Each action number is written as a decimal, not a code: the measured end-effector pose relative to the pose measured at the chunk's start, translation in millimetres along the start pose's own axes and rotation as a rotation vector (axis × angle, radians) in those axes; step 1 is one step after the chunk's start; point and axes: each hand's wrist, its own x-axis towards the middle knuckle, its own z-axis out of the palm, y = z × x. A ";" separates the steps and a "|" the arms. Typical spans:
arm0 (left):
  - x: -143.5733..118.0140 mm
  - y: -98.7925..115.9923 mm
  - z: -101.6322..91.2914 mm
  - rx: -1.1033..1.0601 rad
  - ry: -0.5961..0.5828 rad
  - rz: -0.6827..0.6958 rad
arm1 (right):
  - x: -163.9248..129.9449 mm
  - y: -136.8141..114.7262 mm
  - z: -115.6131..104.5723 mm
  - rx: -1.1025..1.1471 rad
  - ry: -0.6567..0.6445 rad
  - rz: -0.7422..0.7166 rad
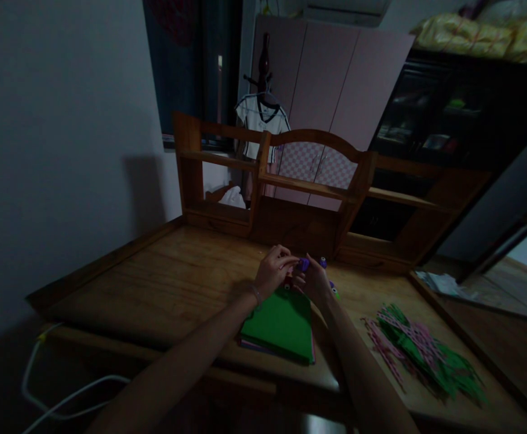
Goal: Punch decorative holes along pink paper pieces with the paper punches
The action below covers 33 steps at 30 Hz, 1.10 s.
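Purple piece (304, 264) held between both hands above the far middle of the bench (177, 277), just over the far edge of the green sheet stack (281, 322). Small, too dim and blurred to identify further; judged light, probably a rigid plastic item or a scrap of craft material. Best taken by its outer edges with fingertip pressure only.

Left hand (273, 270): fingers curled inward and pressed together at the tips, pinching toward the purple piece from the left side. Right hand (314, 282): fingers bent around the piece from below and right; exact contact not resolvable, though apparently closed on it. Thin bracelet visible at the left wrist.

Second small purple object (323, 261) just beyond the right hand, resting on the bench. Small red item (287, 281) between the hands at the stack's far edge; nature not discernible.

Green sheet stack flat near the front edge, centre, with pink layers showing beneath. Judged thin, soft, easily creased; to be lifted by an edge.

Pile of green and pink strips (421, 352) toward the right front corner, well apart from the hands. Loose, light, liable to scatter.

Wooden shelf unit (290, 181) along the far edge. White cable (55, 398) hanging off the left front corner.
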 end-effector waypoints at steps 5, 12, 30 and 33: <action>-0.7 0.3 0.9 -0.001 0.001 -0.008 | -1.1 -0.9 1.7 -0.007 0.027 -0.002; 0.4 -2.0 1.2 -0.021 -0.013 -0.016 | 1.1 -0.9 -1.7 -0.068 -0.024 0.016; 0.2 -5.2 3.4 -0.037 0.027 -0.025 | 2.9 1.6 4.0 -0.132 0.071 -0.078; 0.4 -4.5 2.7 -0.033 0.021 -0.026 | 3.2 1.9 4.4 -0.149 0.063 -0.071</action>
